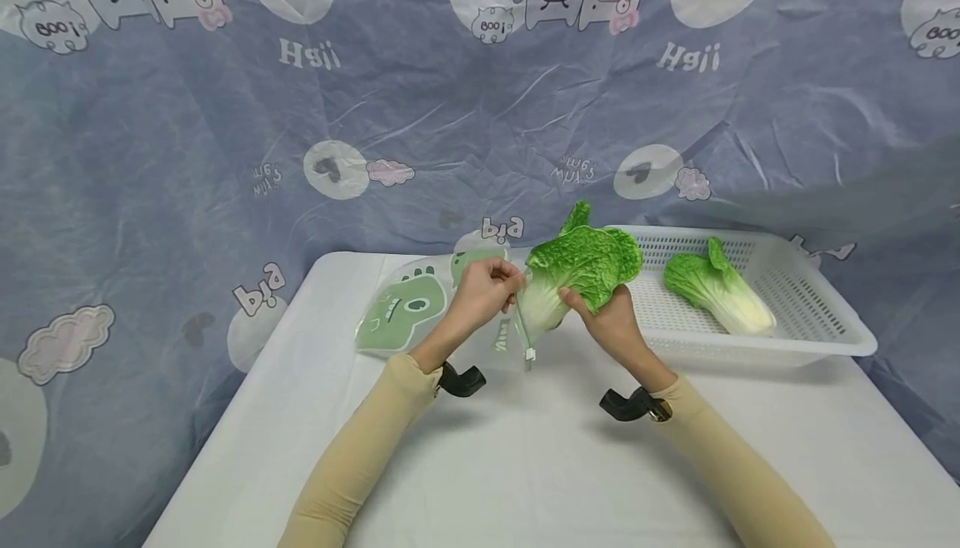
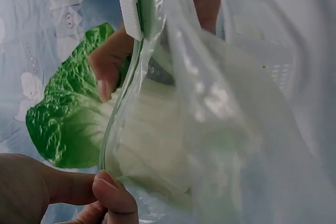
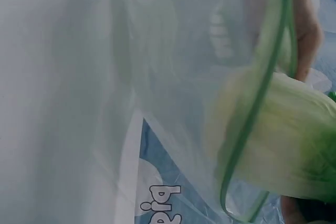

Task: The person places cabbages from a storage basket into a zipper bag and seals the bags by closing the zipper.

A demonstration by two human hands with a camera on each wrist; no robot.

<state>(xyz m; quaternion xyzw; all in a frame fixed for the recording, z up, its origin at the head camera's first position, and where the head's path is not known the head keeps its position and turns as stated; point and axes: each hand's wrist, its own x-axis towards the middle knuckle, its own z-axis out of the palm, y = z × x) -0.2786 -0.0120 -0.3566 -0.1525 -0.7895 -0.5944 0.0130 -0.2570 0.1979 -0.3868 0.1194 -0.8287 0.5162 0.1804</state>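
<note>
Light over the table (image 1: 570,473), as I see it from the room, is bright, even and diffuse, apparently from overhead. Shadows beneath the sleeves (image 1: 363,440) are faint and soft-edged. Creases in the curtain (image 1: 420,123) return thin pale glints. The head view is sharp. Both wrist views are dimmer, cooler and lower in contrast. Left wrist view: the cabbage (image 2: 68,108) retains leaf texture; the bag (image 2: 210,103) shows glare spots and blurred folds; the basket (image 2: 247,19) is soft. Right wrist view: milky haze covers the left half.

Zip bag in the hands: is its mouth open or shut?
Open: its green zip edges stand apart, with the cabbage reaching between them.
</note>
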